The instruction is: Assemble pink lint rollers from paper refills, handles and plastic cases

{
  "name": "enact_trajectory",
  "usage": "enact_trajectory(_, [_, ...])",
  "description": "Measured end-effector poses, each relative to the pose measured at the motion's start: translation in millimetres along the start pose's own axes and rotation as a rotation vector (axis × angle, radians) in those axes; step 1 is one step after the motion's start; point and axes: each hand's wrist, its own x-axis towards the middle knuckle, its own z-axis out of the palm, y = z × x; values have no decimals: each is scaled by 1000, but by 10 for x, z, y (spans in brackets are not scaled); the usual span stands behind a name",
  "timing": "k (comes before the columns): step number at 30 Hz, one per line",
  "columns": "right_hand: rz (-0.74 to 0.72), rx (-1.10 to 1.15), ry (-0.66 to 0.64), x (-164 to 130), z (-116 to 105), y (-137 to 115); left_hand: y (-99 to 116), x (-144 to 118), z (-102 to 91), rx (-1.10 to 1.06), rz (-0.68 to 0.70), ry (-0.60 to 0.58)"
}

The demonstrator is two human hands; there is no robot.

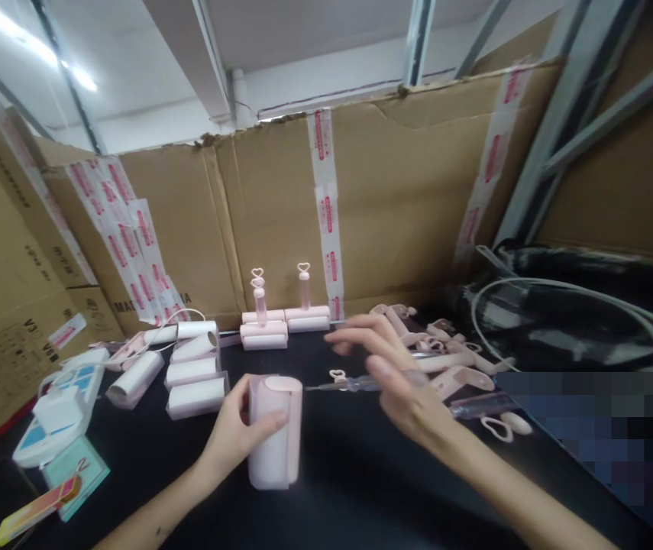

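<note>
My left hand (pixel 240 428) grips a pale pink case with a white roll inside (pixel 269 451), held upright, thumb across its front. In my right hand (pixel 400 389) lies a thin screwdriver (pixel 354 384) with a clear handle; several fingers stretch out above it. Its tip points left at the upper right side of the case, close to it; contact cannot be made out. Behind the screwdriver a small heart-shaped pink piece (pixel 337 376) rests on the black table.
White rolls in clear cases (pixel 197 372) lie at left, near a power strip (pixel 63 405) and teal card (pixel 77 473). Pink units with heart-topped handles (pixel 263 334) stand at the back. Loose pink parts (pixel 457 378) pile up at right, below a cable (pixel 560 281). Cardboard walls (pixel 406 183) enclose the table.
</note>
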Motion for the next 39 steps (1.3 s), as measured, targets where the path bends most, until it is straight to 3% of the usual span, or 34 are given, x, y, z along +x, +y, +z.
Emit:
enact_trajectory(2, [50, 146, 20, -43, -48, 9, -2, 0, 17, -143, -56, -24])
enact_trajectory(5, [58, 302, -98, -121, 18, -34, -24, -7, 44, -171, -61, -28])
enact_trajectory(8, [-6, 190, -211, -147, 131, -123, -44, -11, 60, -143, -50, -37])
enact_trajectory(12, [-90, 12, -215, -140, 197, -190, -66, -11, 78, -119, -64, -1])
enact_trajectory(17, [-101, -47, -260, -159, 205, -163, -86, -9, 97, -166, -101, 50])
enact_trajectory(20, [-76, -89, -187, -128, 171, -124, -91, -15, 111, -332, -210, 68])
enact_trajectory(22, [-43, -149, -62, -94, 141, -96, -96, -34, 130, -503, -344, 82])
enact_trajectory(24, [22, -216, -17, -75, 134, -74, -105, -69, 158, -647, -468, 88])
enact_trajectory(26, [137, -266, -132, -89, 171, -58, -115, -114, 185, -721, -510, 97])
enact_trajectory(29, [313, -309, -456, -157, 292, -39, -122, -172, 199, -717, -449, 93])
enact_trajectory(31, [350, -320, -598, -208, 375, -23, -114, -183, 189, -698, -408, 56])
enact_trajectory(34, [361, -286, -640, -257, 448, 6, -83, -156, 169, -704, -402, 12])
enact_trajectory(39, [324, -274, -597, -223, 407, 48, -49, -96, 122, -749, -408, -27])
